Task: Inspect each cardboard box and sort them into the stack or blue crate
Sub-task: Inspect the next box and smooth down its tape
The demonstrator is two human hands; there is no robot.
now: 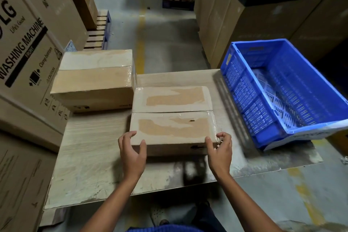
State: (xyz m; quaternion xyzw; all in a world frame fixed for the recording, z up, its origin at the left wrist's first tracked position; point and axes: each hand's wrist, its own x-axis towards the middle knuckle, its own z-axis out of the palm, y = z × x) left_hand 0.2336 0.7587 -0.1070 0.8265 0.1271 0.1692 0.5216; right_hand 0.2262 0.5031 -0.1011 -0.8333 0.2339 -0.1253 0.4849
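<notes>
A flat cardboard box with torn tape patches on its lid lies in the middle of the wrapped low platform. My left hand grips its near left corner, and my right hand grips its near right corner. A taller cardboard box sits behind and to the left, on the same platform. The blue crate, a perforated plastic one, rests tilted at the right edge of the platform and holds nothing.
Large washing machine cartons stand close on the left. Tall cartons rise behind the crate on the right. A concrete aisle with a yellow line runs ahead. A wooden pallet lies at the back left.
</notes>
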